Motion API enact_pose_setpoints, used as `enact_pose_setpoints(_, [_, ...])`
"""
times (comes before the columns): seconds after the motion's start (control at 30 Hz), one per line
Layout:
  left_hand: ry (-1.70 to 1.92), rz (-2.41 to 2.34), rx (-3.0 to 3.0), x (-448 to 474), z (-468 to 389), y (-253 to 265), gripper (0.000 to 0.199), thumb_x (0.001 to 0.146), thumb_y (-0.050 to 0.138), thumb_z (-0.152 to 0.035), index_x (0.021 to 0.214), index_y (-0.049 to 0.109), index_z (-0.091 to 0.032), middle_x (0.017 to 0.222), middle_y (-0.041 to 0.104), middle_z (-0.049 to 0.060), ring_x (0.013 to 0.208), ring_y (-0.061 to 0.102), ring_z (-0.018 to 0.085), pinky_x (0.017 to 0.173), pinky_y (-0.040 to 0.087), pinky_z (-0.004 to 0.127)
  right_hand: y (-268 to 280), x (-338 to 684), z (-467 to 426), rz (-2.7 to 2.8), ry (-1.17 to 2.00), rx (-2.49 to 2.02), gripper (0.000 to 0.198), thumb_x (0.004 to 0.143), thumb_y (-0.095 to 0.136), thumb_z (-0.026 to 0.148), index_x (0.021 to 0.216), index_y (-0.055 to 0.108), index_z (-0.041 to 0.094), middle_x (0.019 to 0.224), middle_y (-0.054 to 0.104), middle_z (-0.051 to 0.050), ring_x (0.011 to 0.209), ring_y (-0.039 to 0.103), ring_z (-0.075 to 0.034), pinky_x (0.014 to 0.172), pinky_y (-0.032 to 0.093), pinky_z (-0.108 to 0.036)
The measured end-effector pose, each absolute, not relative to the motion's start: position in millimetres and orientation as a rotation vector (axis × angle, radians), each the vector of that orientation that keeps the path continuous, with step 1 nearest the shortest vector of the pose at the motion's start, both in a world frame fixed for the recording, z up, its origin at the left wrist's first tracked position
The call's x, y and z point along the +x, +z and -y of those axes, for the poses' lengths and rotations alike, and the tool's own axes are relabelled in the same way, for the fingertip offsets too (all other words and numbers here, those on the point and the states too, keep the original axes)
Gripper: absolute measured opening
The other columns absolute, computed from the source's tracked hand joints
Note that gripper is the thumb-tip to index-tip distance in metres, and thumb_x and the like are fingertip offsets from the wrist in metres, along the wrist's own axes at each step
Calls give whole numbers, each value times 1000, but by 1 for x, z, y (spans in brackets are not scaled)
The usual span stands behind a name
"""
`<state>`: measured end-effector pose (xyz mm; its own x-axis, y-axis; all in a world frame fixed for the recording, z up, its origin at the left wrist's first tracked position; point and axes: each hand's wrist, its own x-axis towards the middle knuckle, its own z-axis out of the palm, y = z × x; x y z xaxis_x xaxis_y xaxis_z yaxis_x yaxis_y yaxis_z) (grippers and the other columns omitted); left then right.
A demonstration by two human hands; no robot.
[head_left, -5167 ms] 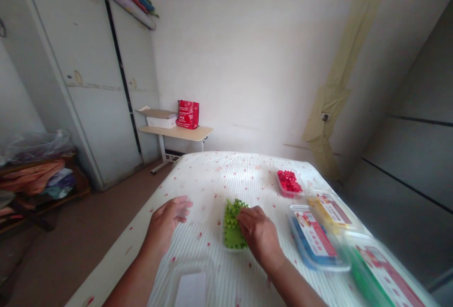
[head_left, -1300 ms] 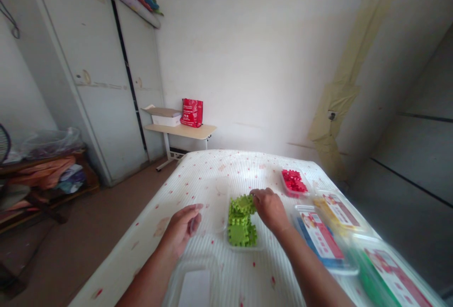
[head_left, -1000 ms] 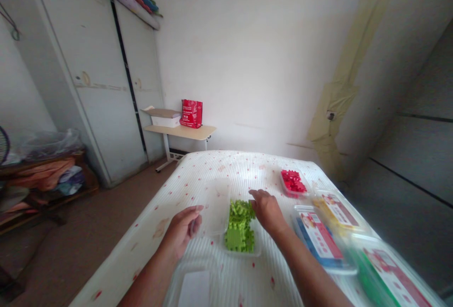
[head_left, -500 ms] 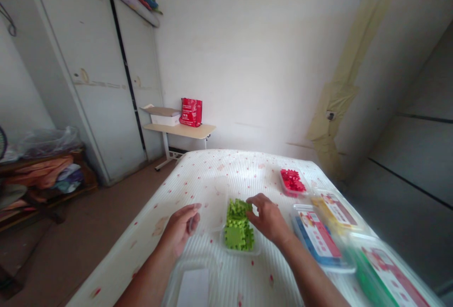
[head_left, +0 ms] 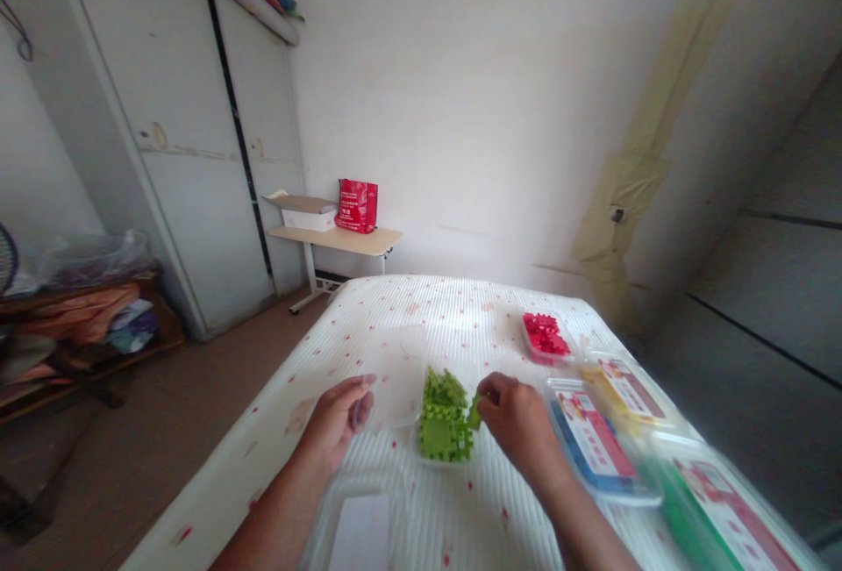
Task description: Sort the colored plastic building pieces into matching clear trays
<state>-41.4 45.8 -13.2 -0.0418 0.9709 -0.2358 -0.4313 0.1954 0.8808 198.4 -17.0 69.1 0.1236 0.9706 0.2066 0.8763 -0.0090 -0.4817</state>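
A clear plastic box (head_left: pixel 453 463) holds a heap of green toothed interlocking pieces (head_left: pixel 445 438) on the patterned bed cover. Just right of it, my right hand (head_left: pixel 517 417) is closed on a green interlocking piece (head_left: pixel 474 414), whose far part is hidden behind the fingers. My left hand (head_left: pixel 340 417) hovers left of the box with its fingers curled in; whether anything lies inside them I cannot make out. Between this hand and the box lies a clear lid (head_left: pixel 400 378), faint against the cover.
Red pieces (head_left: pixel 545 334) fill another box at the back right. Along the right side lie boxes with blue (head_left: pixel 592 439), yellow (head_left: pixel 628 391) and green contents (head_left: pixel 707 501). A clear tray with a white card (head_left: pixel 361 531) is at the near edge.
My right hand has moved from over the green heap to the right and slightly nearer, bringing a green piece out of the box. My left hand stays almost where it was.
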Motion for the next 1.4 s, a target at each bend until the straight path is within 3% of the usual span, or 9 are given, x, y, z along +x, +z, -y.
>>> enact_pose_setpoints(0.17, [1292,-1036,680,-42,-46,-15,30,53,70,-25,81,66,-13,51,59,-3,43,48,5,42,27,17,65,192,28,1953,301,-1933,21,68,46,12,70,65,21,65,65,-1,57,55,-11,53,29,-20])
enact_pose_setpoints(0.3, [1286,-1057,669,-41,-46,-14,30,53,70,-25,81,66,-14,51,59,-3,43,49,5,42,29,17,60,188,33,2026,208,-1868,25,69,47,10,81,65,22,76,68,-2,65,58,-11,57,32,-20])
enact_pose_setpoints(0.47, [1311,-1089,665,-40,-45,-12,29,52,71,-24,79,68,-12,52,59,-1,46,53,7,45,35,18,49,182,30,2125,206,-1884,24,69,49,11,79,67,22,78,68,-3,71,61,-14,61,34,-21])
enact_pose_setpoints(0.63, [1321,-1094,640,-42,-46,-13,29,52,72,-23,78,68,-12,52,59,-1,47,53,7,45,36,18,54,184,25,1959,231,-1687,32,80,43,18,105,62,23,84,67,-2,69,60,-12,63,39,-21])
enact_pose_setpoints(0.83, [1338,-1089,639,-44,-46,-14,31,50,72,-23,78,69,-11,53,60,0,46,52,8,44,34,19,52,177,16,2234,120,-1557,25,72,58,17,95,65,24,95,63,-4,92,53,-18,77,39,-26])
enact_pose_setpoints(0.97, [1340,-1082,623,-43,-46,-14,30,49,73,-22,77,69,-11,52,59,0,46,52,8,44,35,18,44,172,10,2236,15,-1629,14,80,52,18,85,64,22,83,65,-3,85,53,-17,74,36,-26])
enact_pose_setpoints(1.1, [1345,-1092,625,-43,-46,-13,29,49,72,-22,76,68,-11,53,59,0,48,53,8,45,35,18,43,176,4,2072,-46,-1668,20,85,46,20,94,64,21,81,67,-5,82,57,-16,75,36,-25])
enact_pose_setpoints(1.4, [1324,-1063,665,-44,-47,-15,30,51,71,-25,77,67,-12,49,57,-2,43,48,6,42,28,18,43,175,-9,1708,197,-1655,27,88,37,30,101,57,18,66,67,-2,56,61,-13,54,37,-20])
